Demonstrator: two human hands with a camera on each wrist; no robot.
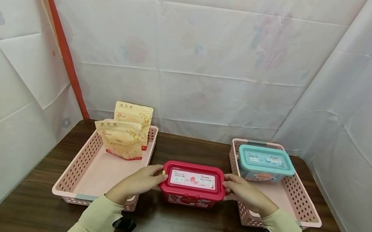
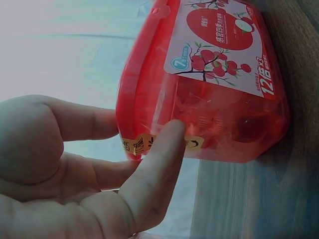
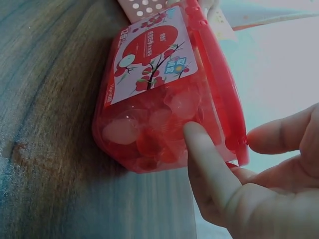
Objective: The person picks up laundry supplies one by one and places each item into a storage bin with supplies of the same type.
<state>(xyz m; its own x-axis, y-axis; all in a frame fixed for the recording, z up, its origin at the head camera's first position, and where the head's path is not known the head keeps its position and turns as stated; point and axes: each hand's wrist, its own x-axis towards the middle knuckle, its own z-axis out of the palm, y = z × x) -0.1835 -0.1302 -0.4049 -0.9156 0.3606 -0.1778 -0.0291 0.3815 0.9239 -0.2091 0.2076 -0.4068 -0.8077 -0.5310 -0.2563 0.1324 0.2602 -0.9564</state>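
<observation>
A red lidded plastic tub [image 1: 190, 201] stands on the dark wooden table between my two hands, its translucent walls showing rounded pods [image 3: 122, 131] inside. At its left end, my left hand [image 1: 141, 181] grips it, thumb on the lid's edge and fingertips [image 2: 172, 132] against the end wall over a gold sticker [image 2: 194, 142]. My right hand [image 1: 248, 193] holds the opposite end the same way, with a fingertip on the wall and the thumb at the lid [image 3: 234, 114]. The lid is on, and a fruit-branch label [image 2: 214, 45] covers the front.
To the left, a pink basket [image 1: 82, 166] holds two yellow pouches [image 1: 121, 138] standing upright at its back. Another pink basket [image 1: 303, 197] on the right holds a turquoise lidded tub [image 1: 265, 162]. White printed sheeting [image 1: 193, 65] hangs behind the table and along both sides.
</observation>
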